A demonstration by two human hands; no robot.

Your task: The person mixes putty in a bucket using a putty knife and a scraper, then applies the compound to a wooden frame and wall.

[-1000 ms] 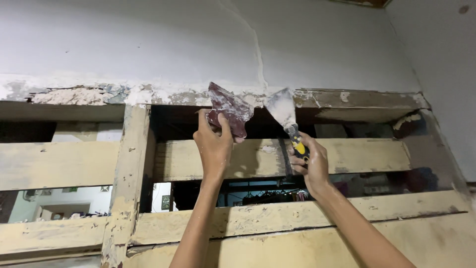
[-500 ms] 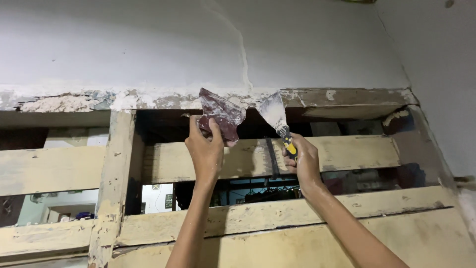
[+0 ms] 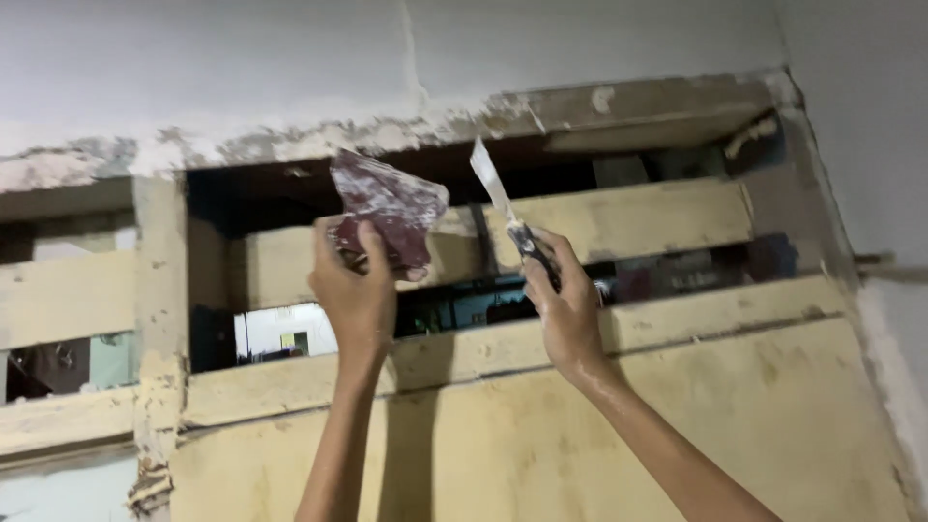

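My left hand (image 3: 356,290) is raised and grips a dark red trowel blade (image 3: 389,203) smeared with white filler. My right hand (image 3: 564,302) holds a putty knife (image 3: 501,198) by its dark handle, its white-coated blade pointing up and turned edge-on. Both tools hover just below the cracked, rough lower edge of the white plastered wall (image 3: 290,68), in front of a dark opening above yellowish wooden slats (image 3: 628,217).
A vertical wooden post (image 3: 159,319) stands at the left of the opening. A broad yellowish panel (image 3: 599,425) fills the lower middle. A white wall (image 3: 870,145) closes the right side. Through the gaps between slats a room shows.
The view has shifted closer and to the right. The putty knife has turned from flat-on to edge-on, and both hands have come slightly lower from the plaster edge.
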